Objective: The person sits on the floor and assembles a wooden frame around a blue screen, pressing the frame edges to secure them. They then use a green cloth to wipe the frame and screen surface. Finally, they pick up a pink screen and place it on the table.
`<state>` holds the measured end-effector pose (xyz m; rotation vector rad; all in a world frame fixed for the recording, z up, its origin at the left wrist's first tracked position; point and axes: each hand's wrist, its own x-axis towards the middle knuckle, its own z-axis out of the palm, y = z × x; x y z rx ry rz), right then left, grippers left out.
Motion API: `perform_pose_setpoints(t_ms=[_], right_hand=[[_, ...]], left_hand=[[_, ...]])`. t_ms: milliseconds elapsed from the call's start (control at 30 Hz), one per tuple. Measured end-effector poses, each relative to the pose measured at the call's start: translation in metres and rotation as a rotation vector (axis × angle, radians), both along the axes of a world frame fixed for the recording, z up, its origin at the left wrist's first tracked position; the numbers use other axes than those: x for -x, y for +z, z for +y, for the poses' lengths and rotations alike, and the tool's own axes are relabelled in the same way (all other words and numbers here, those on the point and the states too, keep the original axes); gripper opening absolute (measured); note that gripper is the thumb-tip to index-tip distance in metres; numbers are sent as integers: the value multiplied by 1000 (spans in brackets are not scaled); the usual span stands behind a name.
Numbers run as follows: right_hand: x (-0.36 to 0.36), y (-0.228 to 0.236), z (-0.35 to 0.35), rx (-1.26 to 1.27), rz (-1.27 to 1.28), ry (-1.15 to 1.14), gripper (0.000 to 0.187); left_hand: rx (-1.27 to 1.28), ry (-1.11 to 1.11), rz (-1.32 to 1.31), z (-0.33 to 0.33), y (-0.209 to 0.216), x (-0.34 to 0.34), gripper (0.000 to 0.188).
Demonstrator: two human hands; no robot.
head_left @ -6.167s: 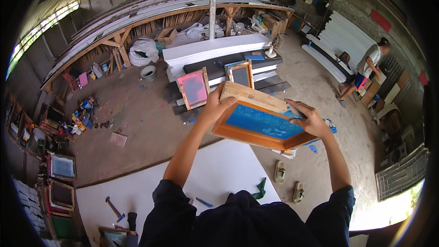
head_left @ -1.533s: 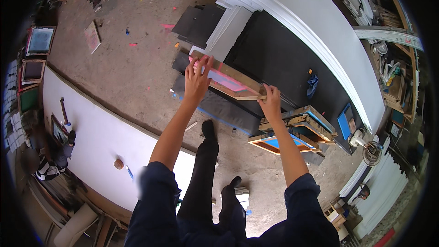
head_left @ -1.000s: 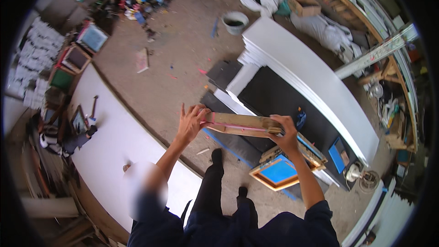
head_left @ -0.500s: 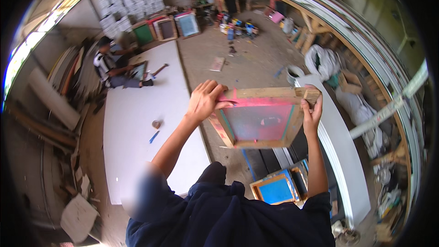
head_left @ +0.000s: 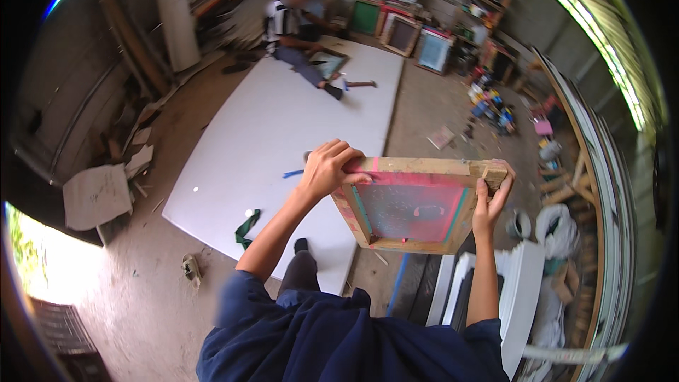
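Between my two hands I hold up a wooden-framed printing screen [head_left: 417,212], its mesh stained pink and edged with green tape. My left hand [head_left: 331,170] grips its upper left corner, the thumb lying on the front of the frame. At the upper right corner, my right hand [head_left: 494,194] is closed round the wood, thumb in front and fingers behind. The screen is tilted, above the right edge of a large white board [head_left: 233,148] on the floor. My left foot [head_left: 302,245] rests on that board.
A person [head_left: 297,35] sits at the board's far end with another framed screen [head_left: 329,64] and a hammer [head_left: 361,84]. A blue tool [head_left: 292,173] and a green strap [head_left: 247,229] lie on the board. Stacked white panels [head_left: 523,276] stand at right; paint containers [head_left: 491,110] cluster farther back.
My view has swung left, and my left foot now shows on the white board. The screen stays in both hands at much the same tilt. The blue-meshed frame at lower right is out of sight.
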<state>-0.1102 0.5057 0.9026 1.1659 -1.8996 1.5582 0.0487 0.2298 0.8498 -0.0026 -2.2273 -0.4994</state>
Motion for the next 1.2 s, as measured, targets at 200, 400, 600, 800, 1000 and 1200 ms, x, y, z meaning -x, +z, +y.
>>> perform_pose_setpoints(t_ms=[200, 400, 600, 800, 1000, 1200], right_hand=[[23, -24, -215, -44, 26, 419, 34], [9, -7, -367, 111, 78, 626, 34], [30, 27, -472, 231, -126, 685, 38], [71, 12, -568, 175, -336, 801, 35], [73, 12, -699, 84, -351, 1089, 46], [23, -59, -839, -225, -389, 1343, 76]], left_hand=[[-58, 317, 8, -163, -6, -51, 42], [-76, 616, 93, -275, 14, -91, 52], [-712, 411, 591, -357, -8, -83, 49], [-933, 504, 618, -407, -29, -62, 54], [-853, 741, 796, -452, -19, -96, 58], [-872, 912, 1035, -505, -9, -165, 58]])
